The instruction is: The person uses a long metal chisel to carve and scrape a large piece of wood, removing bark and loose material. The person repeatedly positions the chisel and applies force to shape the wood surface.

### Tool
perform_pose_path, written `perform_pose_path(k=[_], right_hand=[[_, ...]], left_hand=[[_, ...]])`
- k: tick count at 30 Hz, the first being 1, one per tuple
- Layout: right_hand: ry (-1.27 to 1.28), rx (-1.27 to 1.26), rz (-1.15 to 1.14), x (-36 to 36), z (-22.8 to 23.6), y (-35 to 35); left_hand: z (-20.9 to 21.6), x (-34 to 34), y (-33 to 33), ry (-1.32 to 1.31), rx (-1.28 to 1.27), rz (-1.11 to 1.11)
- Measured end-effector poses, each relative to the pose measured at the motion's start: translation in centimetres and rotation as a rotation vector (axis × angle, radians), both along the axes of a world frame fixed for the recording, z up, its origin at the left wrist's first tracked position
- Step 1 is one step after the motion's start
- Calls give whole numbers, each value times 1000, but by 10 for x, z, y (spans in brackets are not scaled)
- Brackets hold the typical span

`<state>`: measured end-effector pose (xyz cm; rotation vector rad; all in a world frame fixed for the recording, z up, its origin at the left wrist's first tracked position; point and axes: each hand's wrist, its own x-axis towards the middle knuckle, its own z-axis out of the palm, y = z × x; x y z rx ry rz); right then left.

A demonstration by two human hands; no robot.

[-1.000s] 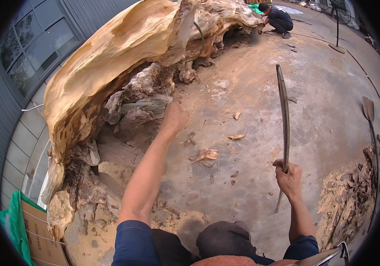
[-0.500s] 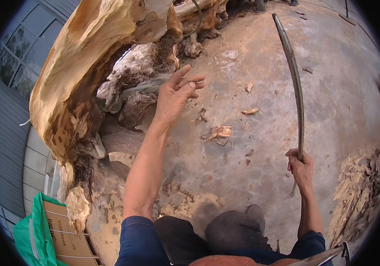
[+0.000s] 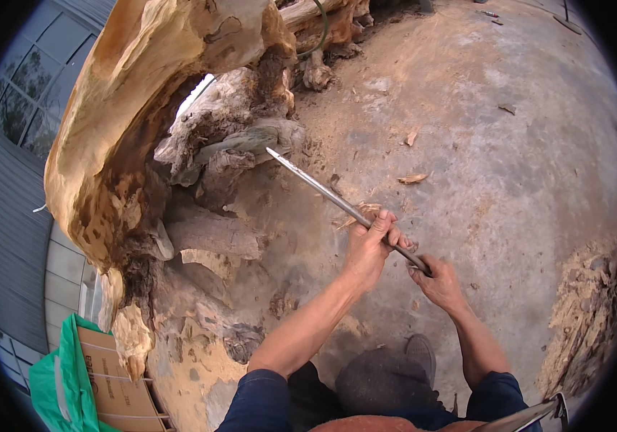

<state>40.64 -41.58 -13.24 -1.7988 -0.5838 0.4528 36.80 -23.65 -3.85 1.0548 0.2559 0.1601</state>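
- Plainly, the left hand [image 3: 367,252] is wrapped around a metal bar [image 3: 323,190], its thumb up against the shaft.
- The right hand [image 3: 439,284], fingers curled in, holds the bar's near end, just beside the left.
- The bar slants above the floor [image 3: 502,187], its bright, tapered tip toward a grey-green root [image 3: 240,142]; whether tip and root touch is hard to judge from this angle.
- A huge yellowish trunk [image 3: 157,43] arches along the floor's left edge, near a grey wall [image 3: 6,230].
- A wood chip [image 3: 413,178] lies beyond the hands.
- A bark heap [image 3: 589,309] lies toward the floor's right edge.
- A cardboard box [image 3: 118,381] and green sheet [image 3: 49,389] sit toward the near left corner.
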Motion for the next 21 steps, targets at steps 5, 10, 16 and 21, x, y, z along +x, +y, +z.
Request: perform_pose_path(k=[5,10,16,21], right_hand=[[200,-83,52,-7,-68,-51],[319,34,-22,-23,-87,-75],[325,80,-203,-40,-85,-73],[323,90,-212,-49,-87,-70]], left_hand=[[-11,-5,19,42,-83,25],[2,-9,34,-2,-143,115],[46,-15,62,-291,36,383],[63,-36,85,-394,138,547]])
